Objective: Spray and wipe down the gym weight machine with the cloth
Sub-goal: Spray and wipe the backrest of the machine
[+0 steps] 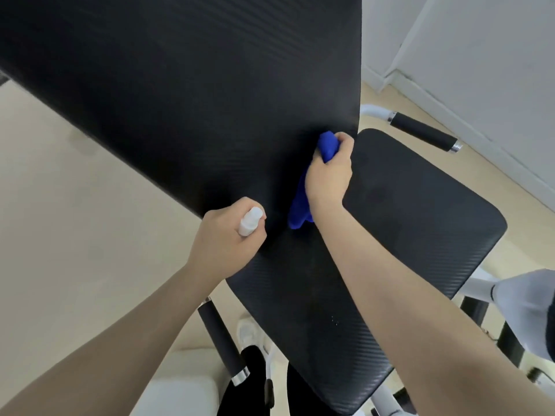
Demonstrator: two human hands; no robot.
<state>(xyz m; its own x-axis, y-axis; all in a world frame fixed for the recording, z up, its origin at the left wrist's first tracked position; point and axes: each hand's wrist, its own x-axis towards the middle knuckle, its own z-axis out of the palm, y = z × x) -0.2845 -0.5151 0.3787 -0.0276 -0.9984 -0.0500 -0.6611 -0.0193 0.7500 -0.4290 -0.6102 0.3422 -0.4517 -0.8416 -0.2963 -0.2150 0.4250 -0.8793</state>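
The weight machine's black textured back pad (180,85) slopes across the upper half of the view, and its black seat pad (405,220) lies below it at centre right. My right hand (329,172) grips a bunched blue cloth (327,145) and presses it against the lower end of the back pad, near the seam with the seat. A tail of the cloth hangs below my wrist. My left hand (225,244) holds a small white spray bottle (249,225) upright at the back pad's lower left edge, a short way left of the cloth.
A black foam handle with chrome ends (423,132) sticks out to the right of the seat, another handle (222,340) below left. White frame tubes (477,283) run under the seat. Cream floor spreads left; a white wall (480,55) and baseboard stand at the right. A white sock (522,298) shows lower right.
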